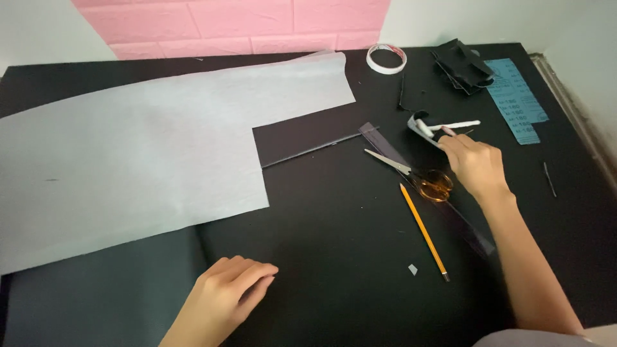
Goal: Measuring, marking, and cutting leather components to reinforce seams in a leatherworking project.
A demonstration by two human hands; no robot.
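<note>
My right hand reaches across the black table and grips a small white and grey tool with a thin white handle. Just below it lie scissors with orange handles, resting on a dark transparent ruler. A yellow pencil lies beside the ruler. My left hand rests on the table near the front, fingers loosely curled, holding nothing. A large pale blue-grey sheet with a cut-out corner covers the left half of the table.
A roll of white tape sits at the back. Black scraps and a blue sandpaper strip lie at the back right. A dark card pokes out under the sheet. A pink brick wall stands behind.
</note>
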